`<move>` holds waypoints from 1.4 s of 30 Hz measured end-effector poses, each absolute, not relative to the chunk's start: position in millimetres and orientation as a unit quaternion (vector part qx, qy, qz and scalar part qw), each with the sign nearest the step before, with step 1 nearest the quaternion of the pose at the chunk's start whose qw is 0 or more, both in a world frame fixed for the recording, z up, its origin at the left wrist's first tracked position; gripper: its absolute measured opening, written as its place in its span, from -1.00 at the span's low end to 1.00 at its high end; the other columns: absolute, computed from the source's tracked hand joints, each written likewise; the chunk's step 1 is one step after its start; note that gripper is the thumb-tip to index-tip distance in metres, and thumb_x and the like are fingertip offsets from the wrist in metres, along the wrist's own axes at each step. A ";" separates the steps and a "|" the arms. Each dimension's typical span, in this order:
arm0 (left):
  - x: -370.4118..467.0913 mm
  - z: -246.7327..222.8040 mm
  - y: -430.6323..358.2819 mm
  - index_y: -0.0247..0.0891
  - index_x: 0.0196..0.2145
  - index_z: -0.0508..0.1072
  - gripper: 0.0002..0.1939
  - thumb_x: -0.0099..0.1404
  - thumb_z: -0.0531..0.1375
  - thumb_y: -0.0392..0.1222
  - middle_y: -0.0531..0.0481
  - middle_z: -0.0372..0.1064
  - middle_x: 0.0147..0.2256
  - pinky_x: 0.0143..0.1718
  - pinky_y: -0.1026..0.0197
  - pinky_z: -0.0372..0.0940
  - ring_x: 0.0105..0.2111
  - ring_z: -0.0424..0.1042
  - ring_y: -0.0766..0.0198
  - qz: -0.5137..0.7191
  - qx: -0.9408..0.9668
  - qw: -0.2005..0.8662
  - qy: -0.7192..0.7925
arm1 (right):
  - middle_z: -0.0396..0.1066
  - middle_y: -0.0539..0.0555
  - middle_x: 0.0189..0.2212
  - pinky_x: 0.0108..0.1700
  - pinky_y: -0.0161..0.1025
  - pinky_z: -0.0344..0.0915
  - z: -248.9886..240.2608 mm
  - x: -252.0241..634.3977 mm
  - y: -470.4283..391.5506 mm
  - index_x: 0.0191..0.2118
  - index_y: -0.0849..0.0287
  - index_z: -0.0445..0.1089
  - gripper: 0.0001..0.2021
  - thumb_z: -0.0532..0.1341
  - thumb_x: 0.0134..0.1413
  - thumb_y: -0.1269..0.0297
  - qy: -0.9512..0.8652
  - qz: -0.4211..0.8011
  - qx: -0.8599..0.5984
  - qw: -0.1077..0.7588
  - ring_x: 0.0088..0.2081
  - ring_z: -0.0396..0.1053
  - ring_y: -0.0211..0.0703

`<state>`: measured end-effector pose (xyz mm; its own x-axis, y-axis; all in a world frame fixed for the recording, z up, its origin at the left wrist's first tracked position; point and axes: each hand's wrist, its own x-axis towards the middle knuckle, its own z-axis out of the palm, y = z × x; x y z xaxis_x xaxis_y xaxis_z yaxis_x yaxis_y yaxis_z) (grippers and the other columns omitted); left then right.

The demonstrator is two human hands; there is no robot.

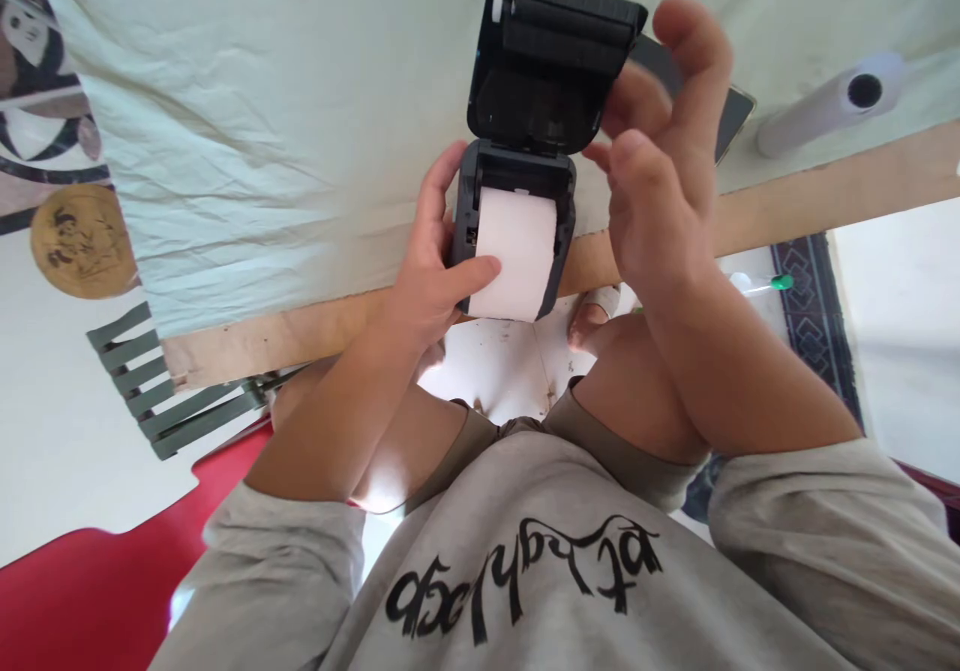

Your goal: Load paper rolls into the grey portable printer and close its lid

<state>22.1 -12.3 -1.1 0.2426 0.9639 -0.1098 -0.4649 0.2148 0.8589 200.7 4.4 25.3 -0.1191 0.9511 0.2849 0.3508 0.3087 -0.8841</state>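
A small black label printer (564, 251) has its lid (547, 81) swung up and back. A roll of white paper (517, 246) sits in its bay, the loose end reaching down over the front edge. My left hand (442, 261) grips the printer's left side, the thumb lying on the paper. Beside the lid's right edge is my right hand (667, 171), fingers apart and slightly blurred, with nothing seen in it. Whether its fingertips touch the lid I cannot tell.
A pale green cloth (247, 141) covers the wooden-edged table (825, 176). Behind my right hand lies a dark flat device like a phone (733, 121). A white roll with a dark core (817, 111) lies at the right. A red chair (135, 581) and a green slatted piece (172, 391) are at lower left.
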 end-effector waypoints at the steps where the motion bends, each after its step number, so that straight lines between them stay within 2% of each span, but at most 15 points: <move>1: 21.0 -2.5 -11.8 -0.05 0.17 0.17 -0.12 -0.10 0.40 -0.25 0.01 0.40 -0.05 -0.19 0.17 0.34 0.04 0.35 -0.03 0.509 0.364 0.702 0.341 | 0.16 0.03 0.16 0.04 -0.14 0.28 23.7 201.5 5.9 0.16 -0.11 -0.25 -0.53 -0.14 0.13 0.08 -0.658 0.364 -0.454 0.477 0.10 0.24 -0.17; 3: 18.9 -5.7 -10.7 -0.03 0.17 0.16 -0.13 -0.08 0.39 -0.26 0.03 0.42 -0.14 -0.24 0.20 0.34 -0.02 0.40 0.04 0.511 0.366 0.702 0.336 | 0.27 0.04 0.05 0.03 -0.13 0.30 19.5 203.1 8.0 0.13 -0.11 -0.07 -0.58 -0.12 0.15 0.06 -0.629 0.394 -0.409 0.531 0.08 0.28 -0.14; 7: 18.2 -6.0 -11.4 0.01 0.15 0.16 -0.17 -0.05 0.37 -0.32 0.05 0.41 -0.07 -0.33 0.23 0.33 -0.10 0.43 0.10 0.525 0.370 0.700 0.313 | 0.27 0.05 0.05 0.11 -0.13 0.29 13.2 203.2 5.3 0.06 -0.06 0.17 -0.63 0.04 0.17 0.00 -0.658 0.401 -0.397 0.499 0.11 0.26 -0.13; 11: 21.8 1.1 -14.6 0.05 0.09 0.18 -0.34 0.06 0.32 -0.18 0.05 0.41 -0.08 -0.31 0.17 0.37 -0.03 0.42 0.05 0.526 0.356 0.714 0.294 | 0.23 0.06 0.09 0.03 -0.12 0.39 15.4 197.2 -2.7 0.12 -0.01 0.11 -0.55 0.14 0.13 0.07 -0.703 0.408 -0.401 0.423 0.04 0.31 -0.12; 14: 23.5 3.8 -16.0 -0.04 0.02 0.24 -0.47 0.12 0.29 -0.05 0.01 0.42 -0.15 -0.28 0.17 0.38 -0.03 0.43 0.06 0.538 0.367 0.690 0.314 | 0.21 0.07 0.11 0.00 -0.09 0.41 19.3 192.9 -6.3 0.12 -0.03 0.08 -0.52 0.17 0.08 0.16 -0.735 0.372 -0.406 0.395 0.09 0.28 -0.07; 17: 23.3 4.7 -16.3 -0.14 -0.07 0.33 -0.62 0.15 0.28 -0.12 0.00 0.41 -0.29 -0.45 0.25 0.32 -0.25 0.49 0.16 0.536 0.378 0.671 0.346 | 0.20 0.07 0.11 -0.02 -0.08 0.41 21.3 191.0 -5.8 0.08 -0.06 0.11 -0.54 0.19 0.04 0.17 -0.771 0.316 -0.410 0.372 0.12 0.23 -0.03; 19: 22.8 6.1 -16.1 -0.19 -0.13 0.39 -0.68 0.14 0.29 -0.16 0.01 0.38 -0.36 -0.52 0.27 0.26 -0.43 0.45 0.26 0.517 0.375 0.675 0.370 | 0.22 0.06 0.11 -0.05 -0.10 0.41 21.0 192.8 -2.1 0.07 -0.07 0.12 -0.56 0.18 0.06 0.12 -0.783 0.303 -0.399 0.368 0.10 0.25 -0.05; 22: 22.8 9.2 -15.4 -0.23 -0.18 0.42 -0.69 0.13 0.28 -0.08 -0.01 0.36 -0.37 -0.52 0.25 0.24 -0.50 0.39 0.31 0.504 0.369 0.672 0.398 | 0.27 0.06 0.05 -0.06 -0.13 0.37 20.5 205.1 11.8 0.12 -0.04 0.08 -0.62 0.02 0.19 0.11 -0.780 0.304 -0.370 0.402 0.02 0.31 -0.12; 24: 23.3 10.9 -14.9 -0.25 -0.20 0.43 -0.66 0.11 0.29 -0.04 -0.02 0.35 -0.38 -0.53 0.25 0.23 -0.50 0.39 0.30 0.504 0.368 0.668 0.406 | 0.33 0.09 -0.03 -0.01 -0.13 0.31 22.1 220.4 26.5 0.10 0.04 0.13 -0.64 0.03 0.18 0.26 -0.775 0.216 -0.427 0.412 0.00 0.32 -0.12; 26: 23.7 12.1 -14.7 -0.25 -0.22 0.43 -0.67 0.09 0.29 -0.04 -0.02 0.34 -0.40 -0.55 0.28 0.21 -0.51 0.38 0.31 0.505 0.365 0.671 0.404 | 0.36 0.15 -0.09 0.07 -0.09 0.23 25.3 238.1 41.9 -0.04 0.17 0.31 -0.64 0.20 -0.03 0.41 -0.762 0.051 -0.550 0.339 -0.01 0.30 -0.02; 27: 23.9 12.5 -14.7 -0.25 -0.23 0.43 -0.68 0.09 0.29 -0.04 -0.01 0.33 -0.41 -0.58 0.29 0.20 -0.53 0.37 0.33 0.505 0.363 0.675 0.397 | 0.32 0.21 -0.01 0.11 -0.03 0.17 27.1 246.3 48.4 0.00 0.20 0.32 -0.54 0.28 -0.11 0.39 -0.742 0.020 -0.612 0.274 0.06 0.25 0.08; 29: 23.9 13.0 -15.1 -0.25 -0.24 0.42 -0.70 0.12 0.28 -0.05 0.00 0.33 -0.44 -0.62 0.32 0.19 -0.56 0.34 0.35 0.509 0.358 0.684 0.380 | 0.25 0.29 0.08 0.12 0.09 0.12 29.9 258.9 57.4 0.12 0.20 0.27 -0.31 0.38 -0.24 0.30 -0.687 0.033 -0.708 0.161 0.11 0.21 0.24; 31: 23.7 13.5 -15.6 -0.25 -0.24 0.42 -0.73 0.13 0.27 -0.07 0.01 0.32 -0.46 -0.64 0.35 0.18 -0.57 0.34 0.36 0.513 0.356 0.689 0.367 | 0.27 0.31 0.06 0.06 0.14 0.14 31.1 265.4 60.3 0.21 0.15 0.16 -0.18 0.41 -0.26 0.22 -0.651 0.068 -0.749 0.103 0.08 0.25 0.26; 34: 23.3 14.3 -16.2 -0.24 -0.26 0.43 -0.76 0.14 0.27 -0.10 0.02 0.33 -0.45 -0.65 0.36 0.18 -0.57 0.34 0.37 0.513 0.353 0.692 0.365 | 0.32 0.28 0.02 -0.01 0.13 0.19 30.5 266.0 58.2 0.21 0.08 0.13 -0.20 0.39 -0.22 0.18 -0.653 0.059 -0.749 0.098 0.05 0.28 0.25; 42: 23.8 12.7 -16.3 -0.25 -0.26 0.43 -0.74 0.11 0.29 -0.08 0.01 0.35 -0.44 -0.64 0.35 0.19 -0.56 0.35 0.35 0.509 0.353 0.694 0.369 | 0.34 0.17 0.02 0.02 0.14 0.17 24.4 256.6 65.4 0.14 0.05 0.21 -0.26 0.42 -0.23 0.12 -0.619 0.057 -0.774 0.119 0.06 0.26 0.23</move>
<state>23.8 -16.3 12.7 0.2109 0.9656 -0.1522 -0.4455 0.2335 0.8643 256.6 65.4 24.4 0.2272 0.9721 0.0580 0.9449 -0.2057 -0.2545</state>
